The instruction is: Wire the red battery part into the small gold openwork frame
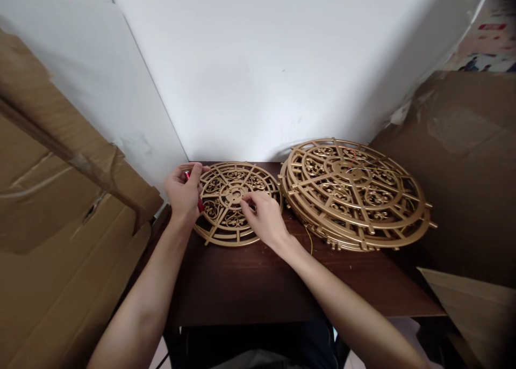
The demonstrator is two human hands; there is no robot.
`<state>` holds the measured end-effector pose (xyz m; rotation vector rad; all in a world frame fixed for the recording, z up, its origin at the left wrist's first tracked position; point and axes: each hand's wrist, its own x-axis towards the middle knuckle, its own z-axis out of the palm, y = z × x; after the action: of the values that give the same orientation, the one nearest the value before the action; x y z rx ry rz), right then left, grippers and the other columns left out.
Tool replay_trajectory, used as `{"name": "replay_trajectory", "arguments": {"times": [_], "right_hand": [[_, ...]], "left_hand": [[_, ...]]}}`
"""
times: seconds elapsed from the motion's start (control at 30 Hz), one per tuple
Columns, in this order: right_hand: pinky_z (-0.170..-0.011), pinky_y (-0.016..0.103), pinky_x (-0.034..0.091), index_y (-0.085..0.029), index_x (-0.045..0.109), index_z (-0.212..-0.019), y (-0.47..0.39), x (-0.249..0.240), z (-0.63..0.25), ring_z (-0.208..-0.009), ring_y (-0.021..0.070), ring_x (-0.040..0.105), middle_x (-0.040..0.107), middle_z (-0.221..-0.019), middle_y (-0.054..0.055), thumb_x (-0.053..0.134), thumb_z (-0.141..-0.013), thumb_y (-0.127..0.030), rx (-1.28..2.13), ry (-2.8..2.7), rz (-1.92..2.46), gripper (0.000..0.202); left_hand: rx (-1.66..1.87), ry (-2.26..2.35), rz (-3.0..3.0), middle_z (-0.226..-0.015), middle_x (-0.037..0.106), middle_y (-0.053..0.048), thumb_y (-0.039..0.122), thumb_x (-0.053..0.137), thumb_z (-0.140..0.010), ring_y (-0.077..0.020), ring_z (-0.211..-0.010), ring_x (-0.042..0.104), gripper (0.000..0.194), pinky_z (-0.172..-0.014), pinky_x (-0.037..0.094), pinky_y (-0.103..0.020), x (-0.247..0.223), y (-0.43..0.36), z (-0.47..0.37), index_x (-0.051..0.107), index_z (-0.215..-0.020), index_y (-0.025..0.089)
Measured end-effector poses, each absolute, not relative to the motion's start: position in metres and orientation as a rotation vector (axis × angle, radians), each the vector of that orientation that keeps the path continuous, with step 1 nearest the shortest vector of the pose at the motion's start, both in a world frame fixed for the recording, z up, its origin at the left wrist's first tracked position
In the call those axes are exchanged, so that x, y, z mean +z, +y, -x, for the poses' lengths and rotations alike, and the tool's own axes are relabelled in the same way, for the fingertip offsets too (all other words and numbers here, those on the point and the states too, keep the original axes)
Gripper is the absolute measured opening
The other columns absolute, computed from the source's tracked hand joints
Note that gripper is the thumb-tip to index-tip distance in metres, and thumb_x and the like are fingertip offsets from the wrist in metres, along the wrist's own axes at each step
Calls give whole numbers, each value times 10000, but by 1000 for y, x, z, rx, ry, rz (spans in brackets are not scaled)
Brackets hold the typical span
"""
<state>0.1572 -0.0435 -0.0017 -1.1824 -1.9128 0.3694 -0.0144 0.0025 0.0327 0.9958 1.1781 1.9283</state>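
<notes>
A round gold lattice disc (pixel 228 238) with scrollwork lies flat on the dark brown table. At its left rim, my left hand (pixel 184 189) is closed around a slim red tool (pixel 200 203), whose exact kind I cannot make out. My right hand (pixel 264 216) reaches over the disc near its centre ring, thumb and fingertips pinched together. Whatever those fingers hold, if anything, is too small to see. To the right, a stack of similar gold discs (pixel 365 218) leans unevenly, with thin yellow wire (pixel 387 170) across the top one.
The table (pixel 242 288) backs onto a white wall (pixel 258 73). Large cardboard sheets (pixel 48 240) stand close on the left, and a cardboard box (pixel 467 186) borders the right. A loose yellow wire end (pixel 310 241) lies between the disc and the stack.
</notes>
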Motion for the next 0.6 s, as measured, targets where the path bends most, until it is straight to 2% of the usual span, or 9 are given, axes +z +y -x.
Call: {"name": "replay_trajectory", "arguments": {"times": [0.23, 0.43, 0.5, 0.6], "right_hand": [[-903, 358, 476, -147, 627, -972, -41, -4, -161, -997, 215, 617, 685, -1033, 98, 510, -877, -131, 326, -1917, 1187, 151], [-958, 406, 447, -188, 642, -945, -44, 0, -163, -1111, 224, 555, 652, -1124, 89, 495, -863, -87, 196, -1942, 1162, 197], [-1001, 462, 410, -210, 649, -941, -46, 2, -162, -1212, 249, 497, 592, -1250, 90, 481, -868, -86, 100, -1912, 1161, 221], [-1044, 537, 347, -238, 644, -1002, -52, 9, -160, -1352, 286, 369, 418, -1449, 84, 465, -886, -104, -43, -1829, 1169, 252]], "left_hand": [[1930, 1173, -946, -647, 664, -30, 263, 739, -660, -29, -395, 352, 212, -341, 191, -167, 35, 2, 16, 579, -719, 138], [1917, 1197, -947, -638, 655, -24, 275, 735, -665, -35, -409, 368, 213, -352, 205, -164, 36, 2, 16, 578, -724, 144], [1921, 1183, -945, -648, 661, -27, 267, 737, -659, -32, -413, 364, 210, -354, 209, -160, 36, 2, 16, 580, -717, 142], [1918, 1158, -936, -667, 673, -38, 252, 740, -652, -30, -413, 359, 206, -353, 205, -159, 35, 2, 17, 580, -712, 137]]}}
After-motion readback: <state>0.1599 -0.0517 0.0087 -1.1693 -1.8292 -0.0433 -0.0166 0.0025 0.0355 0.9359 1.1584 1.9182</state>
